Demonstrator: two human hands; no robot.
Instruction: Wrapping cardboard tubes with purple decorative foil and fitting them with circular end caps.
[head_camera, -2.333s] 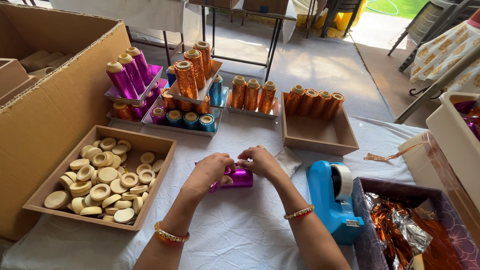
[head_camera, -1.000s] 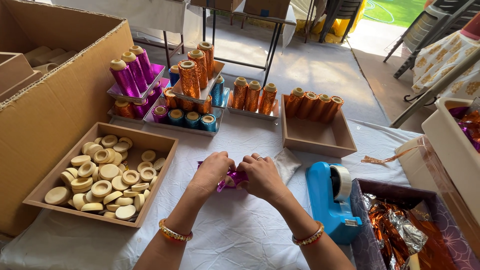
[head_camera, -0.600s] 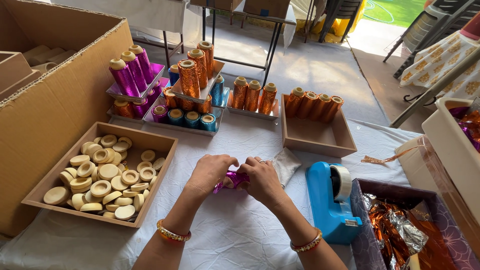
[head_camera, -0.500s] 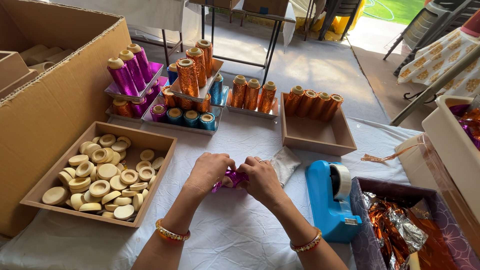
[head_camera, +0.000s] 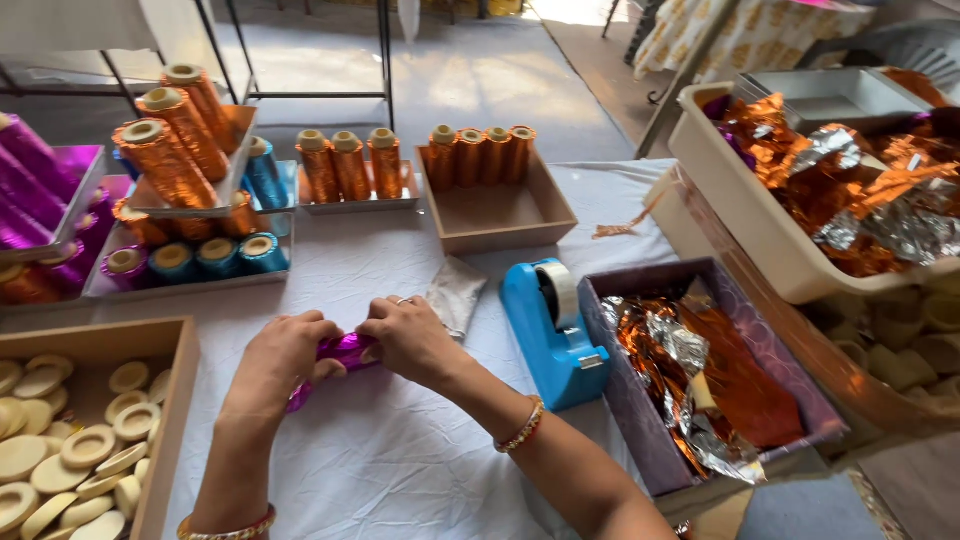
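Purple foil roll (head_camera: 342, 352) sits on the white tablecloth (head_camera: 400, 460), gripped at both ends: left hand (head_camera: 283, 352) curled shut around one end, right hand (head_camera: 408, 338) closed over the other, fingers pinching foil. Looks like wrapping or twisting the ends; best kept tight and even, with the roll pressed against the cloth so foil doesn't tear. Blue tape dispenser (head_camera: 548, 325) just beside right wrist, wooden tray of pale discs (head_camera: 70, 450) at left.

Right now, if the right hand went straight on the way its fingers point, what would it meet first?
The right hand points left along the purple foil roll, so it would probably meet the left hand first, which grips the roll's other end. Their fingers look almost touching already.
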